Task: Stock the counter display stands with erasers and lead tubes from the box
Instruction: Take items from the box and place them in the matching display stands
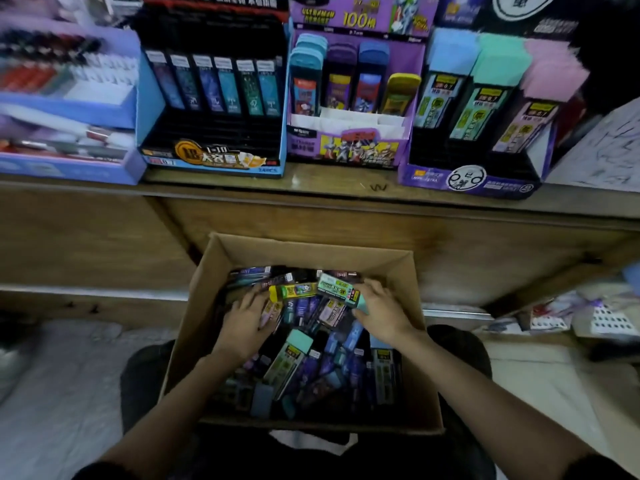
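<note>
Worktop point(311, 183), worn wood, 4 card stands along front edge.
- L end: blue stand point(69, 173), blurred, contents unclear.
- Next: black/blue stand point(147, 109), row of slim rect. lead tubes point(207, 86); label "1=10".
- Ctr: purple stand point(346, 152), rounded flat cases point(339, 84); header "100".
- R end: purple/black stand point(467, 181), capped tubes point(485, 95) in blue, mint, pink; "0.7".

Below front edge: brown cardboard box point(311, 254), open, full of loose tubes. Left hand point(246, 323) flat, fingers spread on pile. Right hand point(384, 313) pinches mint-capped tube point(337, 291).
</note>
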`<state>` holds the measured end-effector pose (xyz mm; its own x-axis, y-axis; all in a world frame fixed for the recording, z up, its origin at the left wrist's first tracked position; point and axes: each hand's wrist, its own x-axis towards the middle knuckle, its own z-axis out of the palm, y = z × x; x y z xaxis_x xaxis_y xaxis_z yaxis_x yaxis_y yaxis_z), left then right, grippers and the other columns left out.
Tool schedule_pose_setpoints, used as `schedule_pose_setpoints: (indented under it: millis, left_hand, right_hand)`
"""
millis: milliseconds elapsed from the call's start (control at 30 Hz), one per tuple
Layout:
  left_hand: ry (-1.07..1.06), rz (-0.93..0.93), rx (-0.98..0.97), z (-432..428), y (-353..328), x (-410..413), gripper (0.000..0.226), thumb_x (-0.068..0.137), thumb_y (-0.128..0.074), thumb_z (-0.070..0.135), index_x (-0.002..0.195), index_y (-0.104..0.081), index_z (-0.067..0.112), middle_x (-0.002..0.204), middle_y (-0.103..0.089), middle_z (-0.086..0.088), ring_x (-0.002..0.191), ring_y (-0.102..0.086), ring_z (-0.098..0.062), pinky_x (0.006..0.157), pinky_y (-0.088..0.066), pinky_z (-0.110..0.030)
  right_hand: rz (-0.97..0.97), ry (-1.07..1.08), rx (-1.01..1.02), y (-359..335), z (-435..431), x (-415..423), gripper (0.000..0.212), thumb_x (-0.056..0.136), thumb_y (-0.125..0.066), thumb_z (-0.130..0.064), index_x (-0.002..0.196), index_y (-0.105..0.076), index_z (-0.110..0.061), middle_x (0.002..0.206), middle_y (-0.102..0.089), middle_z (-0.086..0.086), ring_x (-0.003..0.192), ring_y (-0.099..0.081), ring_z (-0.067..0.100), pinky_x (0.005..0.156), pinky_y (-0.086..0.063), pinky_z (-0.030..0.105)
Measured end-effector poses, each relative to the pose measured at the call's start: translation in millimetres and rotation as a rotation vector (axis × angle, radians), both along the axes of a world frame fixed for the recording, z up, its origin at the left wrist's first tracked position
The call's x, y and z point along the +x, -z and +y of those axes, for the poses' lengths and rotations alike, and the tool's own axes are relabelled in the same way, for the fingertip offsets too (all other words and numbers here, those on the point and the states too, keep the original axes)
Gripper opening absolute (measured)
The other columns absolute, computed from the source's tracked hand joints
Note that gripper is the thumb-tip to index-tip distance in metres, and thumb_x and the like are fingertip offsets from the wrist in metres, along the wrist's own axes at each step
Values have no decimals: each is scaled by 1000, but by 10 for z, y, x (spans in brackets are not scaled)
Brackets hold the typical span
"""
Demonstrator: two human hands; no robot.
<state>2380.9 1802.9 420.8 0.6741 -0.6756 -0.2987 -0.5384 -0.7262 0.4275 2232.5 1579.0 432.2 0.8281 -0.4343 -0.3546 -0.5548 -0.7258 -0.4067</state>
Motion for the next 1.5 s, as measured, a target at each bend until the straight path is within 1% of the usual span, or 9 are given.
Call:
schedule_pose_setpoints:
  millis: [200,333,500,600,767,933,1233,1367,1500]
  left_hand:
    - [43,17,84,-385,142,8,67,96,-46,39,151,-11,22,159,-3,1,146,-3,-22,115,-13,-44]
    - [74,17,126,-348,258,-22,66,98,-39,41,151,-4,22,160,2,0,146,3,-24,115,-11,-44]
    - [139,-50,140,-120,292,-109,60,99,-33,42,151,-8,25,160,-1,-1,146,-3,-26,114,-16,-45]
    - [131,-64,78,-13,247,-146,51,98,-37,39,146,-27,25,157,-14,0,141,-18,-28,111,-25,-43]
    - [-20,-23,-74,-96,107,21,30,94,-51,35,119,-52,20,124,-47,-4,113,-46,-25,92,-38,-37]
    - [-75,113,-38,-222,112,188,45,86,-64,36,125,-48,19,126,-49,-8,120,-42,-26,96,-38,-39]
    - [-135,282,22,-348,96,297,49,80,-71,40,119,-54,17,126,-42,-10,119,-44,-29,95,-46,-47]
    - [-35,136,164,-407,127,200,59,75,-70,52,122,-50,22,128,-37,-10,125,-33,-29,104,-29,-40]
    - [4,137,227,-492,168,167,60,81,-65,49,132,-48,23,140,-33,-13,129,-32,-32,104,-30,-41]
  right_hand:
    - [67,66,31,192,-51,190,57,97,-47,-28,147,-23,-16,154,-21,6,139,-25,28,111,-25,36]
    - [84,42,48,246,-39,161,57,98,-45,-31,148,-19,-17,144,-36,12,129,-38,30,104,-37,40]
    - [-8,-20,-14,239,64,85,58,95,-50,-30,146,-23,-25,136,-42,9,118,-45,29,96,-40,37]
    - [-39,-9,23,249,139,67,56,92,-55,-32,142,-31,-21,132,-46,9,121,-42,26,100,-38,36]
    - [-53,75,101,277,203,88,52,86,-64,-33,130,-44,-14,125,-51,7,119,-44,24,97,-39,34]
    - [-52,95,237,234,129,112,50,83,-69,-30,126,-49,-13,122,-53,7,112,-48,18,84,-37,24]
    - [-25,333,501,290,85,118,45,85,-68,-21,124,-47,-9,128,-52,6,119,-47,18,92,-40,28]
    - [-40,464,529,319,128,213,44,81,-72,-18,116,-45,-10,116,-55,6,105,-51,17,83,-41,28]
    - [43,377,514,296,88,242,49,82,-72,-20,118,-42,-8,120,-53,11,114,-51,25,97,-42,39]
